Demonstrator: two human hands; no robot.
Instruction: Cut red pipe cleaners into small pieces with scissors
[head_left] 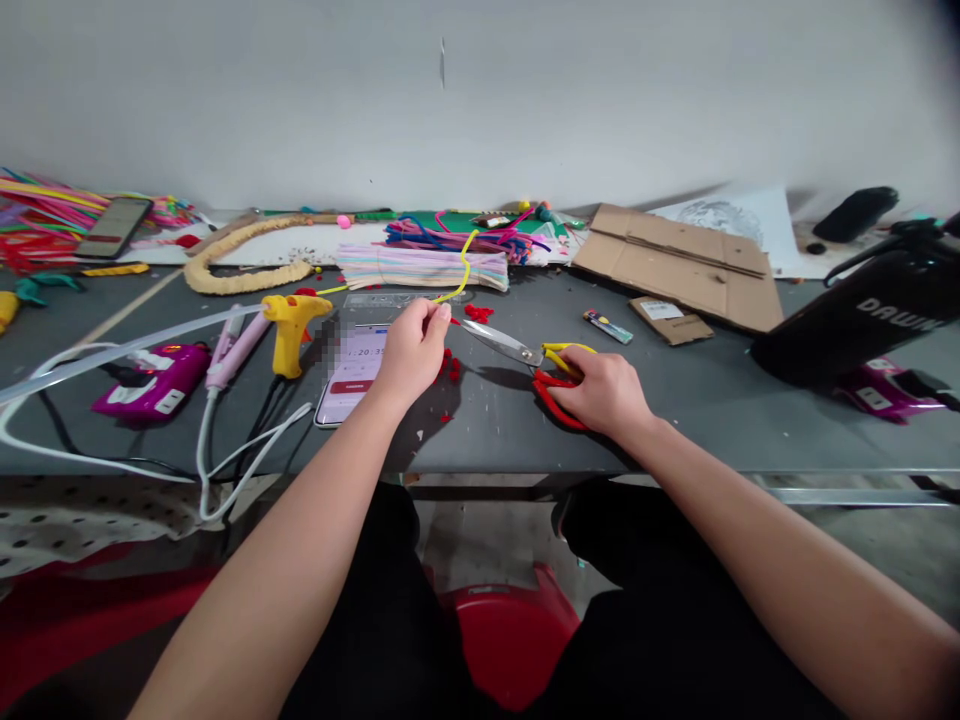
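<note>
My right hand [606, 390] grips a pair of scissors [504, 345] by its red and yellow handles. The silver blades point left toward my left hand [414, 345]. Between thumb and fingertips, my left hand pinches a red strip [455, 321], of which only a short end shows by the blade tips. It looks like a fuzzy craft stem. Small red bits [478, 315] lie on the grey table around the blades. Behind the left hand a bent yellow pipe cleaner [466, 268] rises; whether that hand touches it I cannot tell. A lit phone [349, 385] lies partly under the left hand.
To the left are a yellow glue gun [286, 335], a pink tool [238, 350], a purple power strip [161, 388] and loose cables. Bundled pastel pipe cleaners [420, 270] lie behind. On the right stand flattened cardboard [675, 262] and a black bottle [847, 320].
</note>
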